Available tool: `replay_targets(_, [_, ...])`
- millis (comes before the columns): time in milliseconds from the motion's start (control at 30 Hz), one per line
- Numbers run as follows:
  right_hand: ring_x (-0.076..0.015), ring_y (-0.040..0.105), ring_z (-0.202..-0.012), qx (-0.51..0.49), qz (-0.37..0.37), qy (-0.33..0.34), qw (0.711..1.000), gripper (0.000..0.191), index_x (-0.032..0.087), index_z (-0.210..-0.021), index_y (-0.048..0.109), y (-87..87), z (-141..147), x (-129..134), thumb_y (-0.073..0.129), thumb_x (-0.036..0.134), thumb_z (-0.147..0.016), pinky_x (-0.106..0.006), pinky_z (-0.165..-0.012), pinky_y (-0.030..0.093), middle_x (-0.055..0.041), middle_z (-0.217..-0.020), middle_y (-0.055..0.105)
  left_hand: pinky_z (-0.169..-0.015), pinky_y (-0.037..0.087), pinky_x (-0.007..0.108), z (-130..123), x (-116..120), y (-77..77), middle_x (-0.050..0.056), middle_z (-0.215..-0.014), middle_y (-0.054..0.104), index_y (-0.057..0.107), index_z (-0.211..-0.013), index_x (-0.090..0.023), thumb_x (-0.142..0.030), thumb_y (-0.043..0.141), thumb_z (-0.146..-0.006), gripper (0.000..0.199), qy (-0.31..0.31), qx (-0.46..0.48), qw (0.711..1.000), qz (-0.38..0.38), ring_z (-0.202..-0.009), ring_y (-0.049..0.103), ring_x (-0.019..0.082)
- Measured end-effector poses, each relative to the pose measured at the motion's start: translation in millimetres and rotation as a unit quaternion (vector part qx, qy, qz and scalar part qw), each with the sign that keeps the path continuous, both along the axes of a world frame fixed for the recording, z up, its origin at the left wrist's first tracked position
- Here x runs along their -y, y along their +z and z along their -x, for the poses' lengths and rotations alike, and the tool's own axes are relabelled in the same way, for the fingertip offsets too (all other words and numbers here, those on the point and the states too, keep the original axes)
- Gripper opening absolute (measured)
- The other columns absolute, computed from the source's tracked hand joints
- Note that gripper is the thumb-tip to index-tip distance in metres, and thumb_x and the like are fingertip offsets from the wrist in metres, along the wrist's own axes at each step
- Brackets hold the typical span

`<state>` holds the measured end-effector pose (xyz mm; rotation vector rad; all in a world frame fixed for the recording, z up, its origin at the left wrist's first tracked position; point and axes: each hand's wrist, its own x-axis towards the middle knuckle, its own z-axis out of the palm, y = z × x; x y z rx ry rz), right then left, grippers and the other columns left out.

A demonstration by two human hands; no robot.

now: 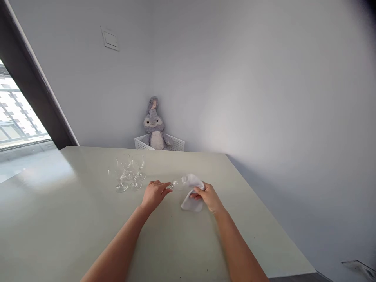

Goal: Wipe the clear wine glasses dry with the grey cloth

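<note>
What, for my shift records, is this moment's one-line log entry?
left hand: holding glass | right hand: holding white cloth | other glasses: upright

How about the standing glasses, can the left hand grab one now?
Probably not as things are: the left hand holds another glass, though nothing seems to stand between that hand and the standing glasses.

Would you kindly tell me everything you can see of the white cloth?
The white cloth looks soft and plain. It is bent over and pinched in the right hand, with one fold above the grip and a flap spread below it. Its upper part is beside the clear glass in the left hand; whether they touch is unclear, as is whether the flap rests on the table.
</note>
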<state>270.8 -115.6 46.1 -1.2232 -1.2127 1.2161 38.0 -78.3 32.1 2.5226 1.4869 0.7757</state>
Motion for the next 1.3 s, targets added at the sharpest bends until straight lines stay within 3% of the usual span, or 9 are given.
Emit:
replay_targets(200, [-0.0277,0.051,-0.102,0.185,-0.221,-0.163,0.944,0.032,0.020,-0.101,0.062,-1.1,2.1,3.0,0.050,0.039,-0.079,-0.043,-0.089,0.036,-0.0080,-0.101,0.063,-0.051,0.025,0.022,3.4,-1.8,-1.3,0.002,-0.061,0.054,0.062,-0.087,-0.024,-0.048,0.036,-0.083,0.035,0.126,0.025,0.990,0.058,-0.057,0.049,0.015])
replay_targets(333, [-0.0285,0.043,-0.113,0.348,-0.347,-0.029,0.870,0.045,0.025,-0.122,0.048,2.1,28.9,20.4,0.051,0.039,-0.080,-0.045,-0.098,0.025,-0.0075,-0.119,0.055,-0.054,0.026,0.024,1.1,0.1,-1.9,0.002,-0.057,0.054,0.062,-0.082,-0.022,-0.039,0.039,-0.084,0.028,0.112,-0.003,0.993,0.024,-0.056,0.048,0.016])
replay_targets(467, [-0.0271,0.047,-0.109,0.424,-0.351,0.047,0.833,0.041,0.027,-0.124,0.045,0.3,48.0,24.4,0.046,0.032,-0.084,-0.046,-0.098,0.023,-0.0066,-0.114,0.059,-0.063,0.028,0.029,-8.3,7.0,-0.4,0.004,-0.057,0.055,0.058,-0.064,-0.018,-0.022,0.042,-0.082,0.024,-0.010,-0.073,0.995,-0.072,-0.063,0.048,0.017])
replay_targets(567, [-0.0277,0.046,-0.110,0.407,-0.309,-0.019,0.860,0.035,0.026,-0.118,0.052,1.2,42.8,17.3,0.043,0.028,-0.084,-0.048,-0.097,0.023,-0.0080,-0.114,0.058,-0.067,0.028,0.031,-17.7,13.2,0.4,0.006,-0.060,0.056,0.059,-0.066,-0.018,-0.027,0.041,-0.085,0.028,-0.093,-0.089,0.984,-0.122,-0.068,0.048,0.017])
replay_targets(633, [-0.0272,0.048,-0.107,0.337,-0.256,-0.056,0.904,0.030,0.024,-0.108,0.060,3.2,32.1,11.1,0.046,0.033,-0.082,-0.046,-0.094,0.028,-0.0081,-0.110,0.060,-0.068,0.028,0.032,-22.5,16.0,-0.9,0.005,-0.062,0.056,0.062,-0.080,-0.019,-0.034,0.040,-0.086,0.027,-0.115,-0.072,0.982,-0.131,-0.068,0.048,0.018])
replay_targets(767, [-0.0229,0.058,-0.087,0.044,-0.089,-0.065,0.993,0.030,0.020,-0.087,0.067,2.1,15.4,1.7,0.052,0.044,-0.077,-0.037,-0.077,0.044,-0.0063,-0.095,0.065,-0.068,0.029,0.032,-28.2,19.0,-8.3,0.005,-0.063,0.058,0.057,-0.106,-0.022,-0.039,0.039,-0.086,0.032,-0.097,-0.013,0.989,-0.106,-0.067,0.049,0.018])
replay_targets(867, [-0.0211,0.061,-0.074,-0.201,0.013,-0.051,0.978,0.037,0.017,-0.085,0.064,-2.7,21.9,0.3,0.053,0.050,-0.074,-0.034,-0.064,0.048,-0.0065,-0.084,0.066,-0.065,0.030,0.031,-32.4,21.1,-13.0,0.006,-0.064,0.061,0.057,-0.107,-0.021,-0.040,0.036,-0.087,0.034,-0.046,0.018,0.996,-0.081,-0.065,0.050,0.018])
replay_targets(967, [-0.0219,0.061,-0.081,-0.320,0.032,-0.030,0.946,0.045,0.018,-0.096,0.060,-5.3,41.7,4.7,0.045,0.056,-0.077,-0.036,-0.066,0.049,-0.0079,-0.093,0.065,-0.063,0.031,0.030,-37.0,23.5,-13.4,0.006,-0.067,0.062,0.056,-0.108,-0.019,-0.038,0.036,-0.087,0.035,-0.002,0.035,0.997,-0.071,-0.065,0.052,0.019])
replay_targets(1300, [-0.0186,0.053,-0.100,-0.219,-0.033,0.019,0.975,0.038,0.022,-0.107,0.056,-26.0,86.5,24.7,0.048,0.047,-0.080,-0.030,-0.081,0.043,-0.0052,-0.110,0.059,-0.077,0.037,0.036,-52.6,37.3,-8.6,0.012,-0.108,0.051,0.052,-0.117,-0.024,-0.022,0.038,-0.084,0.035,0.084,0.105,0.987,-0.084,-0.090,0.051,0.022])
